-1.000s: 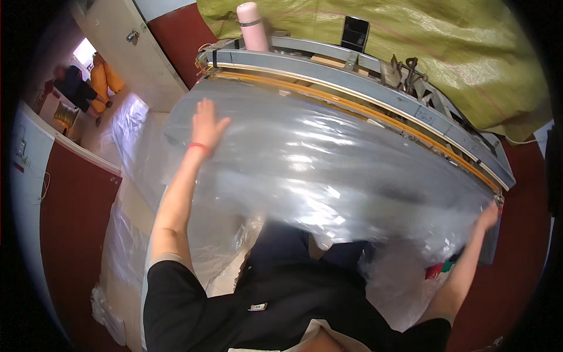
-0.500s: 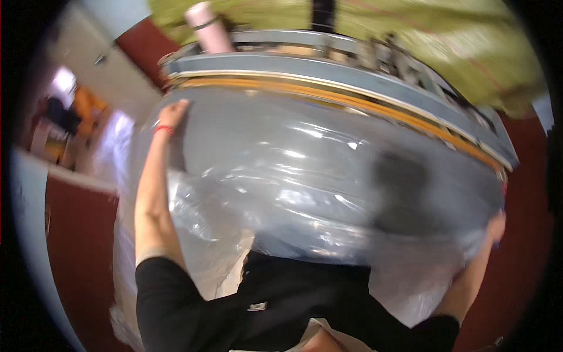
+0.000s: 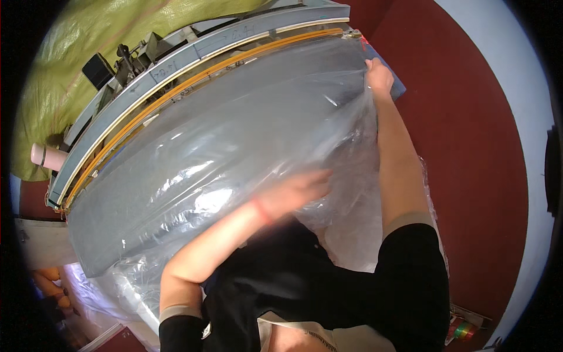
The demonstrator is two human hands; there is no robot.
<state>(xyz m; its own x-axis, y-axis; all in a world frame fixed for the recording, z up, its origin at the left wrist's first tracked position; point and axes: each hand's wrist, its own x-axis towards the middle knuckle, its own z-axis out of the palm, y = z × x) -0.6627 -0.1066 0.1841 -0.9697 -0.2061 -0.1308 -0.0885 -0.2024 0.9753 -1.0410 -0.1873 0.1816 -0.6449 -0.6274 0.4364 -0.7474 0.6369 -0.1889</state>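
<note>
A wide sheet of clear plastic film lies over a grey table surface in front of me and hangs down toward my body. At the table's far right corner, my right hand is closed on the film's edge, and creases run from its fingers down the sheet. My left hand, a red band at its wrist, is blurred above the film near my chest. Its fingers are stretched out toward the right, and nothing shows in them.
Along the table's far side runs a long grey metal bar with an orange strip beside it. A pink bottle is at the bar's left end. Yellow-green sheeting lies behind. Dark red flooring and a pale wall are on the right.
My view has turned to the right. My left hand has left the sheet's left side and swung across to the right. My right hand now grips the film at the far right corner.
</note>
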